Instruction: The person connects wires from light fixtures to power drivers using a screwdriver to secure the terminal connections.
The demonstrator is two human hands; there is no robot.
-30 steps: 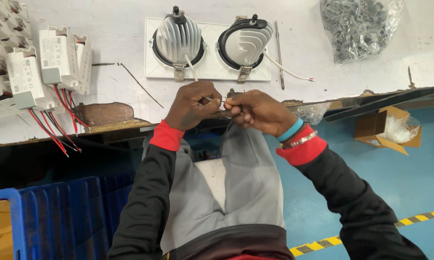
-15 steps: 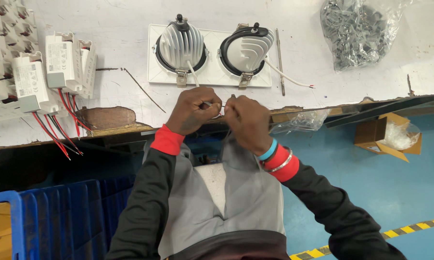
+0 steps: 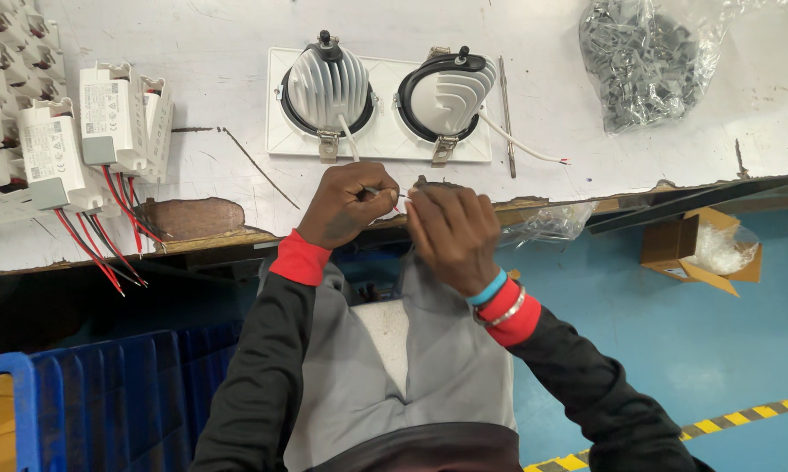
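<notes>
At the far left of the white workbench (image 3: 219, 52) lie several white driver boxes (image 3: 106, 114) with red and black leads (image 3: 97, 240) trailing over the chipped front edge. Just right of them sits a white twin lamp fitting (image 3: 381, 105), its two ribbed housings facing up, with a thin white wire (image 3: 352, 144) running down from the left housing toward the hands. The left hand (image 3: 346, 205) is curled, its fingertips pinching the end of that wire at the bench edge. The right hand (image 3: 451, 236), which half a second ago sat higher and closer in, has dropped slightly and turned, fingers bunched against the left as if working the same wire end. Further right lie a slim rod (image 3: 508, 118) and a clear bag of grey clips (image 3: 643, 61).
</notes>
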